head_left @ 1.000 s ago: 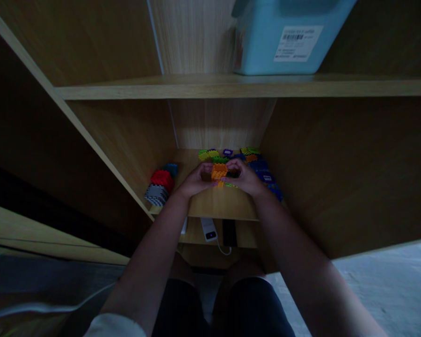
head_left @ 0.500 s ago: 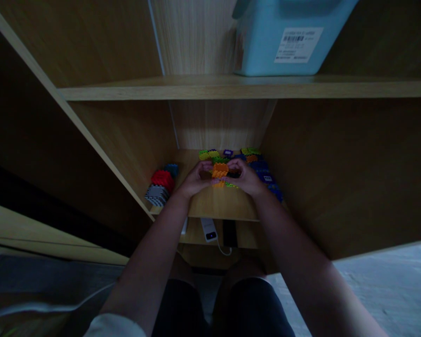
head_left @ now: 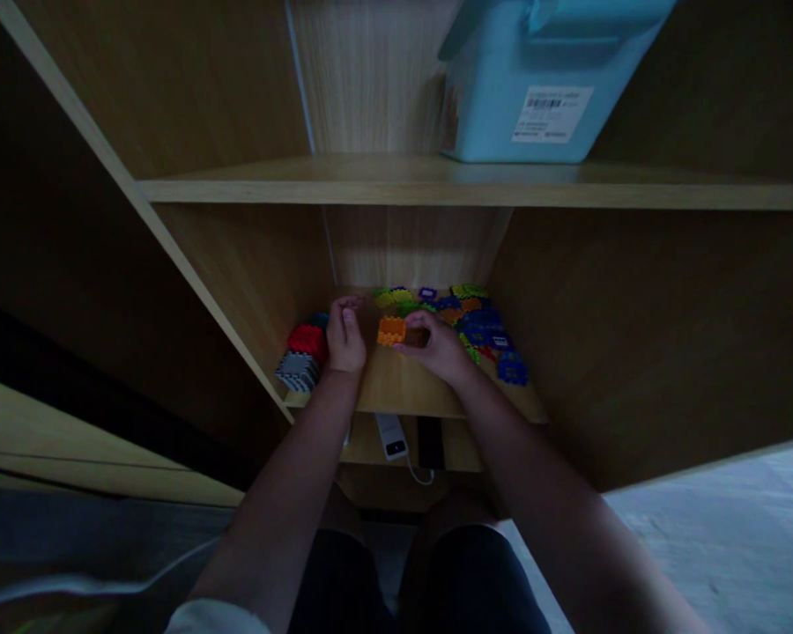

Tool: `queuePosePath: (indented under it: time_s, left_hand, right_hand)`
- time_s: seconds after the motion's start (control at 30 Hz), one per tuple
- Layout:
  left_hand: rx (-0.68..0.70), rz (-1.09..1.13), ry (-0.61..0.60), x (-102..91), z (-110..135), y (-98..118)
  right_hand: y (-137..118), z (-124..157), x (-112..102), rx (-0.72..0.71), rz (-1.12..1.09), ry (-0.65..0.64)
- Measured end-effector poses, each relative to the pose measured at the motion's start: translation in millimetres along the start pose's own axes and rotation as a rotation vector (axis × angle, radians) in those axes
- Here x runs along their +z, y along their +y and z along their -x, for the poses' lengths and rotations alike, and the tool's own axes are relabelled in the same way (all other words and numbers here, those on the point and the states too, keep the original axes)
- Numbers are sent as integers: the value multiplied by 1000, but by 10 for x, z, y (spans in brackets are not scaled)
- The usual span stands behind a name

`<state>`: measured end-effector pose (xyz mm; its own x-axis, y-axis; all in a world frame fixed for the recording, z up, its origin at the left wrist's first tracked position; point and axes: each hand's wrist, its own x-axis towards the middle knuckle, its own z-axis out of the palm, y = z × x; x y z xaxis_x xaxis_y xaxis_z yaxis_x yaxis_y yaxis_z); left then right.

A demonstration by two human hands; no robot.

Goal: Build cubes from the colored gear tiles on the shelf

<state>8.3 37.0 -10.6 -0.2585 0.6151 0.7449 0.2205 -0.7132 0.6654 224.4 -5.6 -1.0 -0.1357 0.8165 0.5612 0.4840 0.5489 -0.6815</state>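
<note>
My right hand [head_left: 436, 345] grips an orange block cube [head_left: 391, 330] by its right side, just above the wooden shelf [head_left: 410, 387]. My left hand [head_left: 344, 333] has come off the cube and hovers to its left with fingers loosely stretched, holding nothing. Beside my left hand stand a red cube [head_left: 306, 340], a grey-and-white cube [head_left: 297, 369] and a blue cube [head_left: 320, 319]. Several loose interlocking tiles [head_left: 482, 328] in blue, green, yellow, purple and orange lie behind and to the right of my right hand.
A light blue plastic box [head_left: 535, 84] with a barcode label stands on the upper shelf [head_left: 396, 180]. A white power bank [head_left: 392, 436] with a cable and a dark phone [head_left: 430, 442] lie on the lower shelf. Cabinet walls close in on both sides.
Both hands held the orange cube together before. My left hand has let go and moved left; my right hand keeps the cube, shifted slightly left. The camera view tilted down a little.
</note>
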Motion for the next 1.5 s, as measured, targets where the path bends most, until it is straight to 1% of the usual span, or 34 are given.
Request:
queuePosePath:
  time_s: [0.07, 0.13, 0.2, 0.3, 0.43, 0.6, 0.73, 0.83, 0.9, 0.97, 1.03, 1.1, 1.2, 1.37, 1.5]
  left_hand:
    - [50, 8, -7, -14, 11, 43]
    - [81, 14, -9, -26, 16, 65]
    - [75, 10, 8, -34, 12, 73]
    - [21, -2, 26, -38, 0, 76]
    - [-23, 4, 6, -28, -8, 79]
    - [-57, -8, -40, -9, -7, 70]
    - [-75, 6, -44, -6, -16, 82]
    - [-73, 19, -29, -3, -26, 97]
    - [-76, 13, -27, 1, -31, 89]
    - [-77, -2, -36, 7, -32, 62]
    - [-74, -13, -42, 9, -31, 25]
    - [-74, -21, -42, 5, -28, -6]
    - [-83, -37, -46, -4, -24, -22]
    - [-80, -15, -50, 5, -21, -1]
    - [-84, -28, -73, 22, -26, 6]
  right_hand:
    - [-111, 139, 90, 5, 37, -3]
    - [-209, 270, 155, -19, 87, -4]
    - [-293, 372, 188, -43, 145, -16]
    - [-380, 470, 197, -47, 197, -43]
    - [-394, 538, 194, -67, 216, -86]
    - [-355, 580, 213, -72, 238, -105]
    - [-395, 611, 143, -76, 252, -115]
    - [-396, 576, -32, -79, 249, -94]
    - [-325, 483, -183, -38, 312, -4]
    - [-189, 339, -320, 16, 436, 97]
    - [-21, 178, -409, 66, 558, 150]
    - [135, 48, -438, 141, 636, 170]
    - [291, -36, -405, 194, 632, 169]
    - [425, 32, -364, 143, 629, 136]
    - [523, 81, -385, 122, 562, 167]
